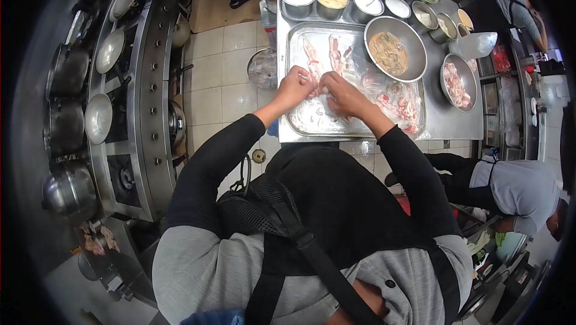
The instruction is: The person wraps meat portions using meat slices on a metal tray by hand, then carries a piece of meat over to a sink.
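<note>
My left hand (pixel 296 87) pinches the near end of a long pale-pink meat strip (pixel 312 57) lying on a metal tray (pixel 294 40). Close beside it, my right hand (pixel 346 94) has bent fingers at the same end of the strip; the exact grip is partly hidden. A second meat strip (pixel 334 55) lies just to the right, above my right hand. Thin meat slices on plastic film (pixel 401 106) are heaped in the tray's right part. At the tray's upper right sits a steel bowl (pixel 419 64) with meat in brownish liquid.
Another bowl of sliced meat (pixel 457 88) stands right of the tray. Several metal containers of ingredients (pixel 332 0) line the far side. A stove with pans (pixel 111 52) runs along the left. A person in a grey shirt (pixel 519 187) bends at the right.
</note>
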A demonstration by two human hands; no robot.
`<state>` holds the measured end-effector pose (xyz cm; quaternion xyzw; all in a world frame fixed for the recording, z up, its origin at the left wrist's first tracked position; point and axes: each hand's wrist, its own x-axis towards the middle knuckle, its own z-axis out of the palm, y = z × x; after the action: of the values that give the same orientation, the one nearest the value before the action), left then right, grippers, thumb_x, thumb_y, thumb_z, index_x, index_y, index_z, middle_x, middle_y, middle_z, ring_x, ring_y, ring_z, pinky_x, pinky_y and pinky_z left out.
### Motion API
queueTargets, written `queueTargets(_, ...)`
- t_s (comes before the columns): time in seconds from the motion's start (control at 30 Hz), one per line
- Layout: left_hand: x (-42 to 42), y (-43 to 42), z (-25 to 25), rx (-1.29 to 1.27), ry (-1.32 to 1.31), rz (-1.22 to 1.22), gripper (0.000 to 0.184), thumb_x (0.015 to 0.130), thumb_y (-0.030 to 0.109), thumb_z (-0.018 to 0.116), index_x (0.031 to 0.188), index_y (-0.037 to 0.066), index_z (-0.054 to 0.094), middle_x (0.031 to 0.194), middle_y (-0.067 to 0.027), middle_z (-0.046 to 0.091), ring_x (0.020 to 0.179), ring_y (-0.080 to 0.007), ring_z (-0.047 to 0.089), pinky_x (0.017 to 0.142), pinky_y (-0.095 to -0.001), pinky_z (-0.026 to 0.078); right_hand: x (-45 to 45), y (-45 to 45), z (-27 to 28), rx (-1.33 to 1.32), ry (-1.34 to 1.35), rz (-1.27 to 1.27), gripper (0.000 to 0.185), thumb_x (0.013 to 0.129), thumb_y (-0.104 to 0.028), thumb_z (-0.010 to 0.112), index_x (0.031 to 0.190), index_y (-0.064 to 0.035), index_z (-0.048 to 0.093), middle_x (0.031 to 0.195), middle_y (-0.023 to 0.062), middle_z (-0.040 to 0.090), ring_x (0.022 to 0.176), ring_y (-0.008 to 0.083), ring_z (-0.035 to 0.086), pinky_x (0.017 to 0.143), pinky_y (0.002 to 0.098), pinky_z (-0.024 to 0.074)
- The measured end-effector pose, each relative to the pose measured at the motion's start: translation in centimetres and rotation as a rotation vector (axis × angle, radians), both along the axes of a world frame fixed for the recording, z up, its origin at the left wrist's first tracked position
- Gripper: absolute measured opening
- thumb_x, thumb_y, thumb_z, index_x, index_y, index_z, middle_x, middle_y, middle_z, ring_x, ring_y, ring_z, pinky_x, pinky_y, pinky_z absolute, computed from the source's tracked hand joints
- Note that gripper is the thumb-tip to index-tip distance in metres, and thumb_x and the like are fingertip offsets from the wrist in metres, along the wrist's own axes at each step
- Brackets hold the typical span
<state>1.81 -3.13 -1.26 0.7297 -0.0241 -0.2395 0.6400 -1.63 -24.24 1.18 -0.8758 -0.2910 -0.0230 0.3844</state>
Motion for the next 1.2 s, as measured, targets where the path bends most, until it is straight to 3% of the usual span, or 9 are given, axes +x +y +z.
queueTargets(0.13, -0.3, 0.8, 0.0, 0.192, -0.559, -0.297, 0.041, 0.087, 0.003, 0.071, 0.125, 0.004, 0.053, 0.114, -0.011, 0.064, 0.095, -0.0186, 0.064, 0.082, -0.032, 0.054, 0.4, -0.3, -1.6, 0.137, 0.265, -0.218, 0.02, 0.083, -0.002, 0.07, 0.102, -0.0033, 0.062, 0.097, 0.0128, 0.062, 0.086, 0.0284, 0.066, 0.078, 0.0344, 0.054)
queueTargets(0.3, 0.0, 0.4, 0.1, 0.194, -0.562, -0.267, 0.05, 0.085, 0.005, 0.072, 0.131, 0.004, 0.052, 0.115, -0.0136, 0.065, 0.095, -0.0235, 0.065, 0.083, -0.0343, 0.053, -0.1, 0.1, -2.0, 0.191, 0.225, -0.34, 0.011, 0.091, -0.006, 0.071, 0.099, 0.0007, 0.067, 0.09, 0.0122, 0.069, 0.076, 0.0192, 0.068, 0.07, 0.0313, 0.0547)
queueTargets(0.4, 0.1, 0.5, 0.4, 0.182, -0.513, -0.275, 0.053, 0.085, 0.004, 0.071, 0.133, 0.004, 0.05, 0.115, -0.0149, 0.065, 0.096, -0.0249, 0.065, 0.084, -0.0348, 0.053, -0.4, 1.5, -2.3, 0.456, 0.566, -0.422, 0.013, 0.092, -0.008, 0.071, 0.096, 0.0029, 0.066, 0.083, 0.011, 0.071, 0.071, 0.0154, 0.069, 0.064, 0.0295, 0.0544)
queueTargets(0.6, 0.9, 0.4, -0.6, 0.221, -0.721, -0.351, 0.051, 0.084, 0.003, 0.068, 0.131, 0.004, 0.049, 0.11, -0.0147, 0.066, 0.092, -0.0246, 0.065, 0.082, -0.0343, 0.053, 0.6, 2.1, -2.3, 0.379, 0.678, -0.522, 0.013, 0.092, -0.007, 0.072, 0.097, 0.0037, 0.066, 0.079, 0.0107, 0.071, 0.072, 0.0143, 0.07, 0.064, 0.0298, 0.0556)
queueTargets(0.73, 1.6, 0.5, -0.3, 0.196, -0.629, -0.3, 0.051, 0.081, 0.002, 0.065, 0.13, 0.004, 0.048, 0.103, -0.0157, 0.067, 0.088, -0.0312, 0.066, 0.081, -0.039, 0.054, 0.3, 2.2, -3.3, 0.435, 0.397, -0.416, 0.014, 0.089, -0.007, 0.071, 0.099, 0.0033, 0.068, 0.085, 0.0122, 0.072, 0.077, 0.019, 0.071, 0.068, 0.0312, 0.056)
queueTargets(0.9, 2.8, 0.8, 1.4, 0.221, -0.38, -0.401, 0.033, 0.081, 0.01, 0.072, 0.112, 0.001, 0.064, 0.095, -0.0105, 0.069, 0.081, -0.0181, 0.064, 0.075, -0.0326, 0.052, 0.0, 0.8, -1.3, 0.094, 0.294, -0.324, 0.027, 0.086, -0.004, 0.07, 0.112, -0.0018, 0.066, 0.097, 0.0137, 0.068, 0.086, 0.0282, 0.07, 0.078, 0.0364, 0.0564)
queueTargets(1.03, 5.4, 0.8, -0.3, 0.23, -0.162, -0.501, 0.026, 0.082, 0.015, 0.076, 0.103, 0.0, 0.073, 0.091, -0.0076, 0.07, 0.079, -0.0132, 0.063, 0.072, -0.0292, 0.051, 0.0, 0.8, 0.1, 0.148, 0.052, -0.172, 0.036, 0.085, -0.004, 0.071, 0.12, -0.0041, 0.061, 0.109, 0.0147, 0.06, 0.093, 0.0311, 0.064, 0.081, 0.0392, 0.0541)
queueTargets(1.07, 6.2, 0.6, -1.4, 0.215, -0.28, -0.519, 0.027, 0.081, 0.016, 0.075, 0.104, 0.003, 0.074, 0.084, -0.0122, 0.07, 0.073, -0.0189, 0.066, 0.069, -0.0338, 0.052, 0.1, 0.9, 0.0, 0.13, 0.037, -0.126, 0.036, 0.085, -0.004, 0.07, 0.12, -0.0042, 0.06, 0.111, 0.0147, 0.059, 0.095, 0.0312, 0.063, 0.081, 0.0394, 0.0535)
queueTargets(1.2, 5.7, -0.3, -0.4, 0.254, -0.416, -0.175, 0.027, 0.084, 0.018, 0.076, 0.104, 0.0, 0.069, 0.096, -0.015, 0.067, 0.083, -0.0269, 0.067, 0.075, -0.0379, 0.054, 1.8, 0.9, -1.6, 0.122, 0.073, -0.162, 0.029, 0.087, -0.006, 0.068, 0.114, -0.0047, 0.059, 0.108, 0.0113, 0.057, 0.09, 0.028, 0.061, 0.079, 0.0366, 0.0503)
